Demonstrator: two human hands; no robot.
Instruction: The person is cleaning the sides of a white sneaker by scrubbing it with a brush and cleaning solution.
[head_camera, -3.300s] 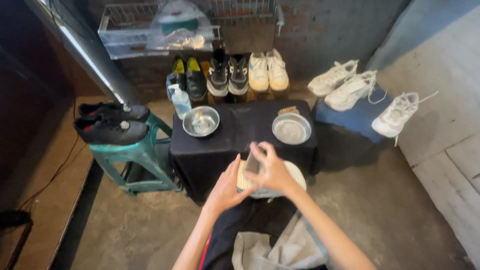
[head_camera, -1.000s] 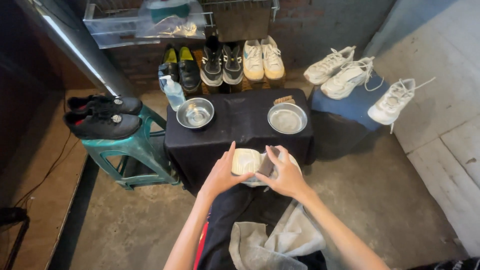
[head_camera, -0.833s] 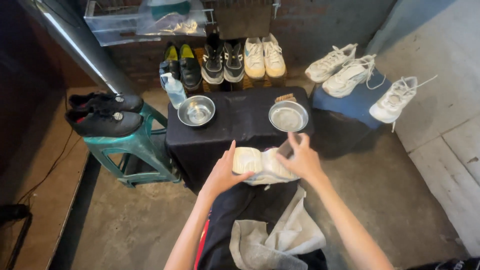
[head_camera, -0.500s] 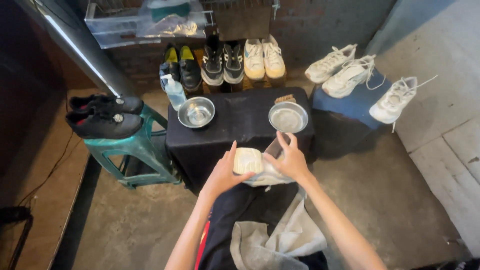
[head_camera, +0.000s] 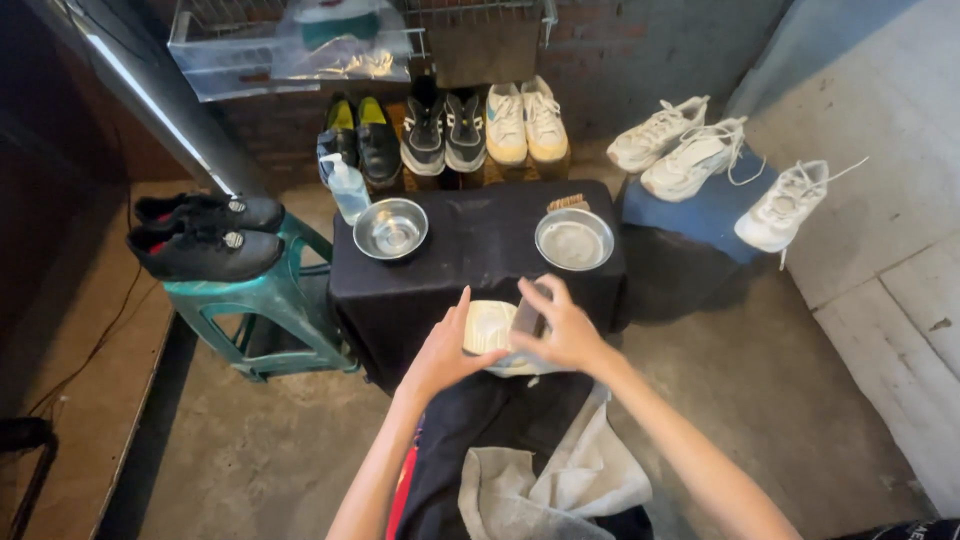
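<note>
your left hand (head_camera: 445, 345) cups a pale shoe (head_camera: 492, 328) sole-up over your lap, fingers spread along its 9 o'clock edge. your right hand (head_camera: 562, 330) is curled around a small dark block (head_camera: 527, 312), probably a brush or sponge, pressed onto the sole at its 3 o'clock side. to do this well, i'd say keep the left grip firm so the shoe cannot twist, and work in short strokes along the sole, holding it above the grey cloth (head_camera: 560, 480) at 6 o'clock so drips land there.

at 12 o'clock sits the black table (head_camera: 480, 240). the left bowl (head_camera: 391, 228), at 11 o'clock, seems to hold a little clear liquid. the right bowl (head_camera: 574, 238), at 1 o'clock, looks shallow and grey inside; i cannot tell what is in it. a brush (head_camera: 567, 203) lies just behind it. a bottle (head_camera: 347, 188) stands beside the left bowl. farther off, the wire basket (head_camera: 290, 45) holds plastic bags.
</note>
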